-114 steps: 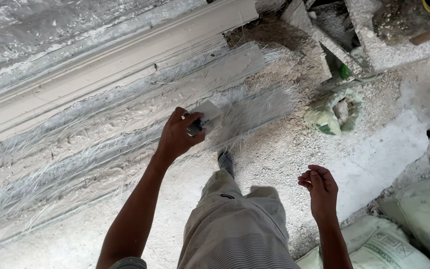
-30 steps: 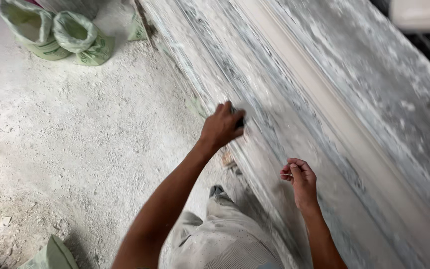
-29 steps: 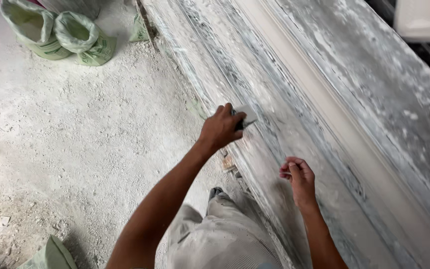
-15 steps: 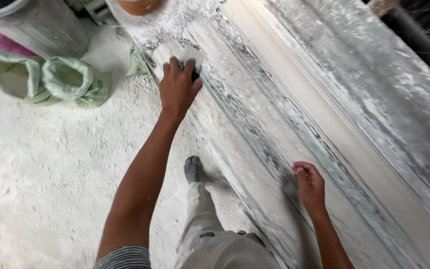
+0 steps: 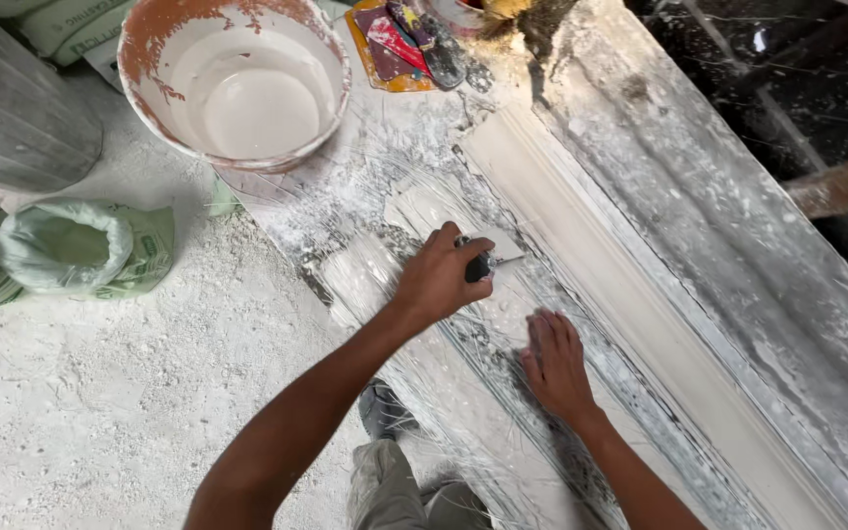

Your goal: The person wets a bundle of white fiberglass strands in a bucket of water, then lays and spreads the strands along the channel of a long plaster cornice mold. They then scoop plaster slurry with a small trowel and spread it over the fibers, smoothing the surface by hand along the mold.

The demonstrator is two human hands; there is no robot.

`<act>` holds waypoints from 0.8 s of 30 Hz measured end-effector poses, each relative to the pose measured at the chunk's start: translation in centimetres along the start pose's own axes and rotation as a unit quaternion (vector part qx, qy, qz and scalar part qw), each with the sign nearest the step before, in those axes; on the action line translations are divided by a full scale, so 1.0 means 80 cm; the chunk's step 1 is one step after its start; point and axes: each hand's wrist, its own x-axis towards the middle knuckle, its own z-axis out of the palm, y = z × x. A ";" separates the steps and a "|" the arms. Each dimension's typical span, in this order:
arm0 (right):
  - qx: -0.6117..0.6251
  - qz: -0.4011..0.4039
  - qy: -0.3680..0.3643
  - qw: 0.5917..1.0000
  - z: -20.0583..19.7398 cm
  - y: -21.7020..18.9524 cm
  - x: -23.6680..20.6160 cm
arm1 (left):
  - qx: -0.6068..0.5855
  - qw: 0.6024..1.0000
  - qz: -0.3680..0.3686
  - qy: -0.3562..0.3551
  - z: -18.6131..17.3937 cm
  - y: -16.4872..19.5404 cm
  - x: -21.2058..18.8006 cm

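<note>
On the dusty white bench [image 5: 699, 245], the left hand [image 5: 439, 280] is curled tight round a dark-handled scraper [image 5: 488, 263], and the flat blade pokes out to the right onto wet plaster; most of the handle is buried in the fist. Just beside it, the right hand [image 5: 554, 365] lies flat and spread on the glassy fibres, holding nothing. A long white moulding [image 5: 630, 304] runs alongside, its far end cut off at the bottom edge. Up top, a plaster-smeared bucket [image 5: 238, 83] sits near a green sack [image 5: 76, 250]. The tools by the top edge are too jumbled to make out.
</note>
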 end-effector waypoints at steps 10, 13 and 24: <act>-0.087 -0.176 -0.081 0.977 0.025 -0.045 0.166 | -0.193 0.924 -0.154 0.292 -0.019 -0.114 0.040; -0.113 -0.225 -0.064 0.966 0.042 -0.068 0.214 | -0.542 0.759 -0.159 0.322 -0.002 -0.148 0.057; -0.139 -0.193 -0.124 0.963 0.066 -0.077 0.315 | -0.632 0.636 -0.282 0.340 0.043 -0.198 0.117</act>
